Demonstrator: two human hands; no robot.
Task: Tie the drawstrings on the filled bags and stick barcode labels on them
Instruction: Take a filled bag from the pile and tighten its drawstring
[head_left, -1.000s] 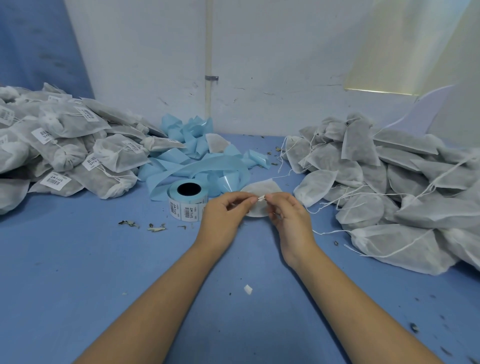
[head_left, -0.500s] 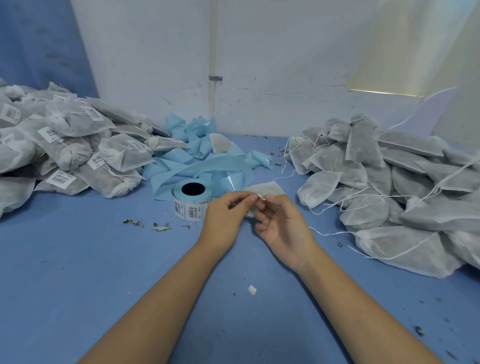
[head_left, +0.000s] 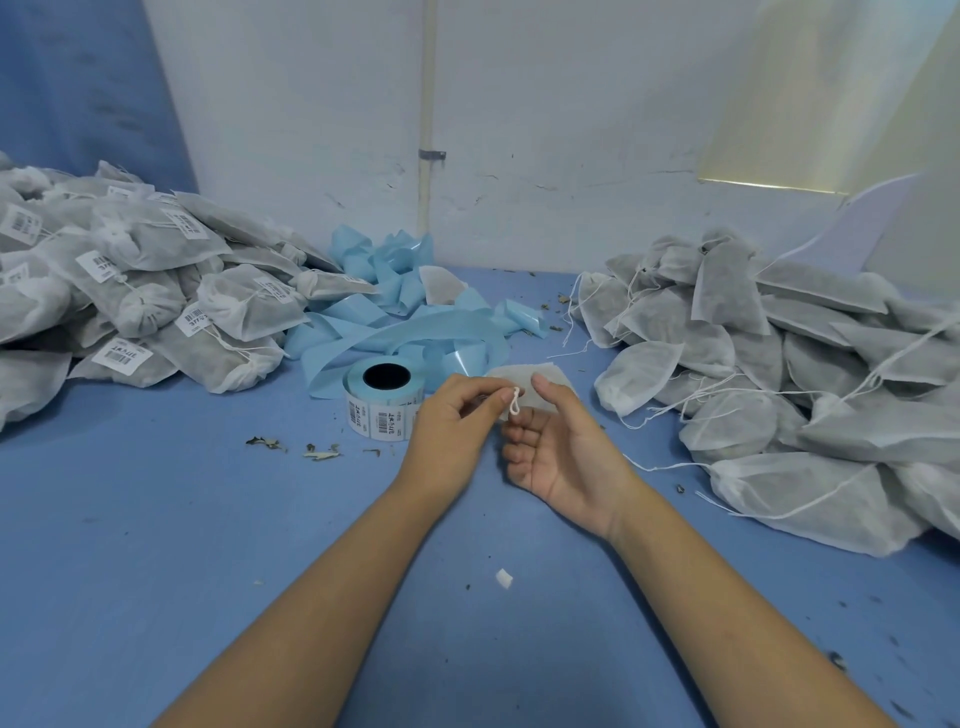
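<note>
The right hand (head_left: 566, 449) has rolled palm-up, fingers loosely curled and empty, while the left hand (head_left: 451, 422) pinches the looped drawstring (head_left: 514, 402) of the bag (head_left: 546, 375) lying beside the label roll (head_left: 383, 401).

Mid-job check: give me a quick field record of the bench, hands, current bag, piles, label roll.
left hand: pinches drawstring loop
right hand: palm up, loosely curled; grip unclear
current bag: on table behind both hands
label roll: on end, left of hands
labelled pile: far left
untied pile: right, strings loose
backing strip: blue, heaped behind roll
</note>
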